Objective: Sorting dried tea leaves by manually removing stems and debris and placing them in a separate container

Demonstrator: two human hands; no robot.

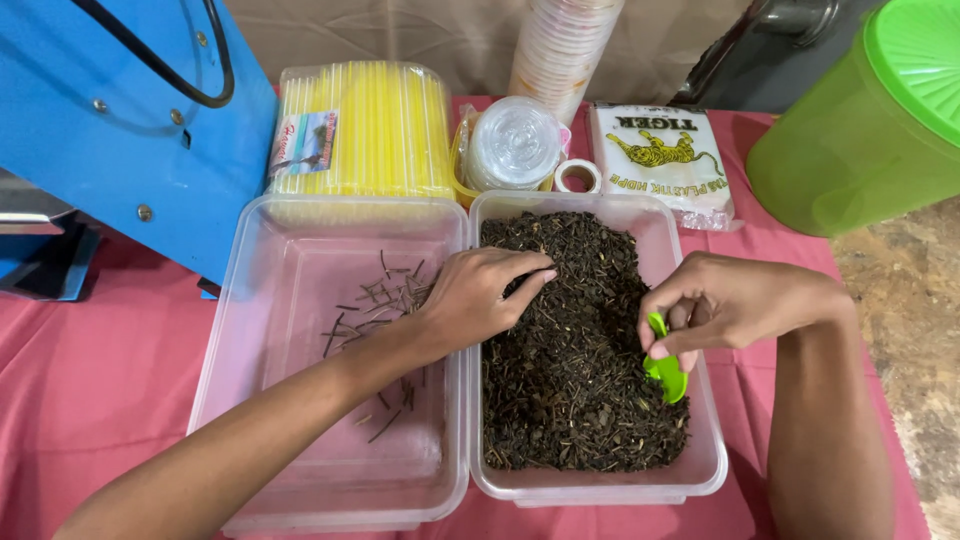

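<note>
Tea leaves [570, 340] fill the right tub [700, 470] near the surface's front edge; stems are being picked out by the left hand [475, 295], fingers pinched, while a green scoop [663, 368] is gripped by the right hand [720, 305]. Careful pinching seems needed next.

**Open room over the tubs, crowded beyond the fingertips**

Ahead of the left hand's [478, 300] fingers, the dark leaf bed [570, 350] lies open. Below the right hand's [715, 300] fingers, a green scoop [665, 372] fills the gap to the right tub wall [712, 440]. Beyond both hands' fingertips, the straw pack [365, 130], lid stack [515, 145] and green jug [850, 130] block the way.
</note>
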